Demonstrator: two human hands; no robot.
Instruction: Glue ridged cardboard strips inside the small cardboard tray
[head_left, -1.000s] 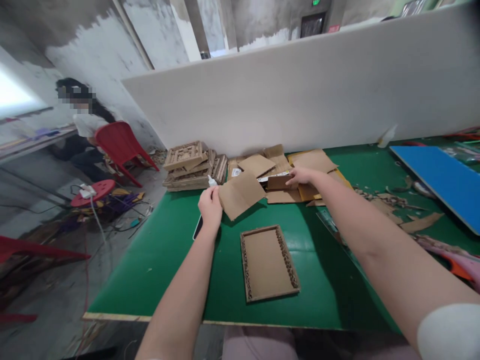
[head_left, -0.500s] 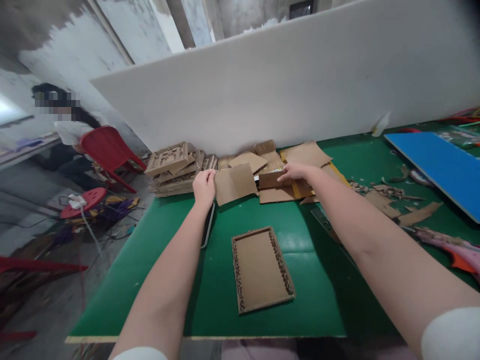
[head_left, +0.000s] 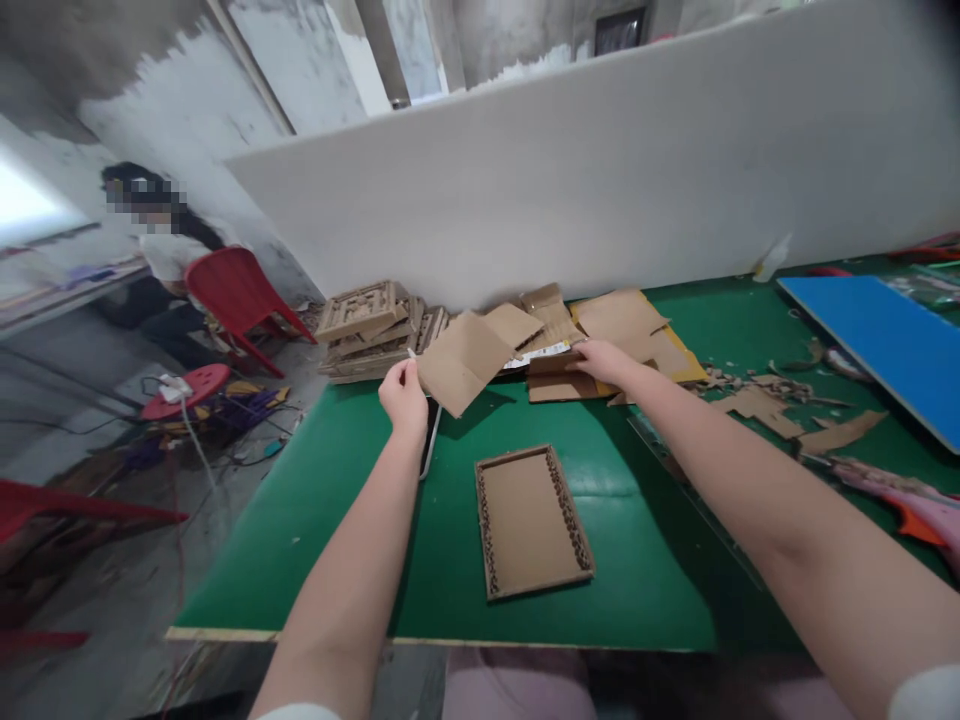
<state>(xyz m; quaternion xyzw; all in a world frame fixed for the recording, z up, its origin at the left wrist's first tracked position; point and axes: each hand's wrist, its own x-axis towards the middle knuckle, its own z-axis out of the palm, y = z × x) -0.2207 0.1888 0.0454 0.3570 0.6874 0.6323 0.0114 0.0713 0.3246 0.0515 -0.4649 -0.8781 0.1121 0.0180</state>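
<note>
My left hand [head_left: 405, 397] is closed on the corner of a flat brown cardboard sheet [head_left: 465, 362], which is tilted above the table. Farther right, my right hand [head_left: 606, 363] grips the upper edge of a folded cardboard piece [head_left: 553, 378] in the cardboard pile; its fingertips are partly hidden. A strip of printed white paper [head_left: 546, 352] shows just behind that piece. Nearer to me lies a shallow cardboard tray [head_left: 525, 520] with raised edges and bits of cardboard along its two long sides. A dark phone-like object [head_left: 430, 440] is partly covered by my left wrist.
Stacked cardboard frames [head_left: 364, 325] stand at the back left, before a white partition [head_left: 525, 190]. Cardboard scraps [head_left: 772, 400] and a blue board [head_left: 885, 345] lie right on the green table [head_left: 337, 540]. A person sits near a red chair [head_left: 232, 290] at left.
The sheet in my left hand has turned and tipped, its near corner now pointing down toward me. More printed paper shows beside my right hand. The view has shifted slightly.
</note>
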